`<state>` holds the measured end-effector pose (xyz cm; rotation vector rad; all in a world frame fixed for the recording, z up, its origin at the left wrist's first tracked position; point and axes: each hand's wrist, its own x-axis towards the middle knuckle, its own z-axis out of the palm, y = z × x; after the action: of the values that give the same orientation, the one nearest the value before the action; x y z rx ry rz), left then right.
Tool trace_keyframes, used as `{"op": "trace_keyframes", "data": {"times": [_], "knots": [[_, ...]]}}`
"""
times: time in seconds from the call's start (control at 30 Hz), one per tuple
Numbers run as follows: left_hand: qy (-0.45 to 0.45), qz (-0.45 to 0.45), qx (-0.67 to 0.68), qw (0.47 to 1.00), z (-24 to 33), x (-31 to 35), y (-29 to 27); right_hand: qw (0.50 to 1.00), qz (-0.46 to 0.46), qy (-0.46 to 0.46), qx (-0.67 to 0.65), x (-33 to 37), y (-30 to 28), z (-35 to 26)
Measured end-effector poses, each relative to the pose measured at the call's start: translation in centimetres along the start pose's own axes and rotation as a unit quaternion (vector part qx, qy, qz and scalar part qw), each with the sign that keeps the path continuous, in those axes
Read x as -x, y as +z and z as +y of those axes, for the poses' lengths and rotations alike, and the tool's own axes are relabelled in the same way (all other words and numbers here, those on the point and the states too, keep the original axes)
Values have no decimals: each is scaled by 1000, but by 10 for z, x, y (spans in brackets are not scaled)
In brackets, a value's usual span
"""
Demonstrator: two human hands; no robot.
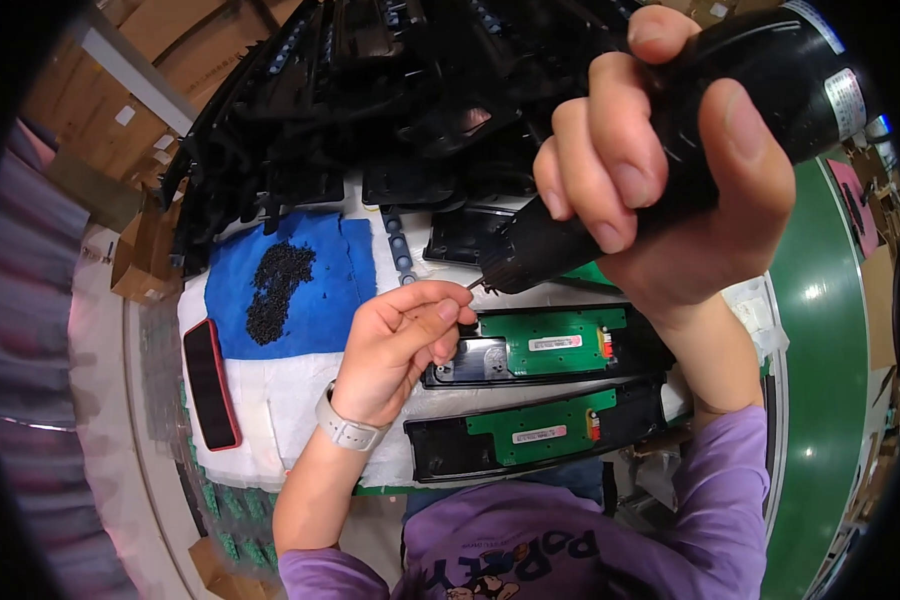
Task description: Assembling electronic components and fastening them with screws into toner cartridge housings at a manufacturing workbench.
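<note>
My right hand (660, 160) is wrapped round a black electric screwdriver (545, 240), tilted so that its bit points down and left. At the bit's tip, my left hand (410, 335) closes thumb and forefinger in a pinch. Whatever small thing lies between those fingertips is too hidden to name. Just below sits a black plastic panel with a green circuit board (540, 335) set in it. A second such panel with a green board (510, 437) lies nearer to me. Small black screws (280, 285) are heaped on a blue cloth (340, 325) to the left.
A phone with a red edge (213, 385) rests at the left of the white-covered table. Many black plastic parts (370, 100) are piled across the far side. Cardboard boxes (140, 250) stand beyond the table's left edge, and a green surface (815, 330) runs along the right.
</note>
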<state>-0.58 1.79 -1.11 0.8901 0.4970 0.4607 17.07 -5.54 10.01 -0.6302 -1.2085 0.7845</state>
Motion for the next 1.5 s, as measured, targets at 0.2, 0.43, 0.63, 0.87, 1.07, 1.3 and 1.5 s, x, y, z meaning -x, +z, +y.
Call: {"op": "trace_keyframes", "data": {"times": [0.2,0.43,0.63,0.87,1.07,1.3,1.5], "knots": [[-10,-6,32,999,-6,-1,-5,1000,8,25,1,-1,3,7],[26,-8,24,999,-7,3,-5,993,12,-8,-120,3,3,18],[35,-6,10,999,-8,4,-5,1000,-24,-4,-7,3,2,16],[11,-16,37,999,-7,3,-6,996,-47,-53,-44,5,-6,24],[29,-7,21,999,-6,4,-5,994,23,-32,-105,7,-3,31],[19,-22,70,997,-4,6,-6,987,84,-51,-126,6,0,30],[2,22,-125,992,2,8,4,985,62,-38,-156,2,-3,35]]}}
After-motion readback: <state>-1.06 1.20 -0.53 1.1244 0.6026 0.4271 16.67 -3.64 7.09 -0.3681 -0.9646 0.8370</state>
